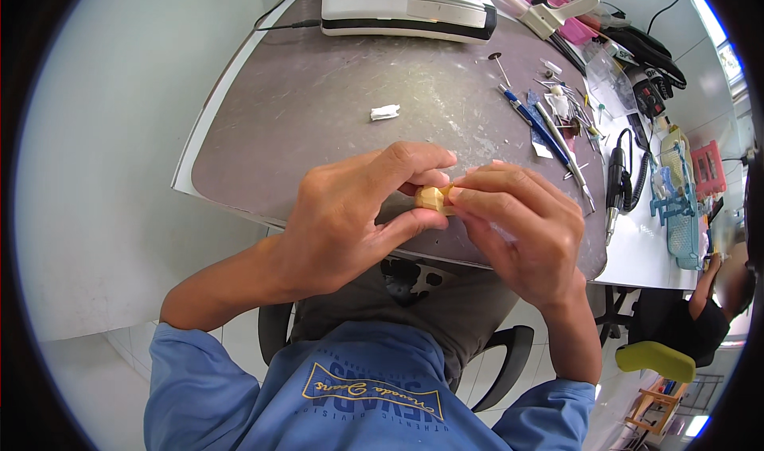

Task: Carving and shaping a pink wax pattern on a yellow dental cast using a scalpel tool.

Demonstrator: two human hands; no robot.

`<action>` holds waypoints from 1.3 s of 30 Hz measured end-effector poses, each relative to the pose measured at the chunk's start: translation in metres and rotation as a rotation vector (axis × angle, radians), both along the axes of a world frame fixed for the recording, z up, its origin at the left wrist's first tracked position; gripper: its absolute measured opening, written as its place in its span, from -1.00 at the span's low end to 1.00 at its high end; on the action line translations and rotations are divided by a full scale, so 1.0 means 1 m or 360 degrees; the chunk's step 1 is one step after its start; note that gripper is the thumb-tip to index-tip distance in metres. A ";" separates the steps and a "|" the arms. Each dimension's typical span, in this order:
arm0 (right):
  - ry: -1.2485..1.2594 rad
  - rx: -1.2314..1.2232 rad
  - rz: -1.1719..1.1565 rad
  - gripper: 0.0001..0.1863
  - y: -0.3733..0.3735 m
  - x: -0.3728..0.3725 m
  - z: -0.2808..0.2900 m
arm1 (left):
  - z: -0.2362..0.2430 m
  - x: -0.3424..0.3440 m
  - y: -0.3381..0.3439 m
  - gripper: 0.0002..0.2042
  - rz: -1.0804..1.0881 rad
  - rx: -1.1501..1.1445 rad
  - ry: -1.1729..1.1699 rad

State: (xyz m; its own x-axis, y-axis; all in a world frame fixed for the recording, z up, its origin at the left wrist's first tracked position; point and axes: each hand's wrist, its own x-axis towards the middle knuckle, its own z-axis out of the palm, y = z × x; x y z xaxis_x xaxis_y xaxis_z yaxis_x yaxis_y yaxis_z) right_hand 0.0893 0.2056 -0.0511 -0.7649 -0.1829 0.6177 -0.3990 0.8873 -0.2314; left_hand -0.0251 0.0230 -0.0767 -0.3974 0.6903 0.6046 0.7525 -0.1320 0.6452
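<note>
Above the near edge of the work board, both my hands meet at a small yellowish, plaster-like block [430, 199] with a rounded, carved look. My left hand [350, 204] pinches it between thumb and fingers from the left side. From the right, my right hand [525, 224] closes its thumb and fingertips on the block's other end. My fingers cover much of the block, so its full shape is hidden. Beyond my hands, a small crumpled white piece [385, 113] lies on the brown board [294, 93].
A white boxy device [398, 29] stands at the far edge. To the right lie a blue pen-like tool [532, 118], a slim metal instrument [567, 152] and several small burs. Farther right are a black rotary handpiece [615, 188] and a blue basket [682, 232]. Another person [700, 316] sits at far right.
</note>
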 end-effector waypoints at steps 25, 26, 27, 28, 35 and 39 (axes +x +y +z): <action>-0.0523 0.0162 -0.1282 -0.78 0.084 0.035 0.016 | -0.001 0.004 0.004 -0.64 0.0056 0.0007 0.0338; -0.0526 0.0155 -0.1281 -0.78 0.084 0.035 0.015 | -0.002 0.003 0.005 -0.65 0.0050 0.0022 0.0368; -0.0510 0.0166 -0.1258 -0.77 0.084 0.034 0.016 | -0.003 0.003 0.005 -0.66 0.0050 0.0035 0.0401; -0.0495 0.0177 -0.1236 -0.76 0.083 0.033 0.016 | -0.003 0.004 0.004 -0.66 0.0054 0.0024 0.0405; -0.0551 0.0201 -0.1261 -0.72 0.085 0.035 0.020 | -0.010 0.009 0.004 -0.64 0.0090 0.0019 0.0625; -0.0200 -0.0038 -0.1346 -0.78 0.089 0.041 0.023 | -0.010 0.009 0.004 -0.63 0.0104 0.0031 0.0802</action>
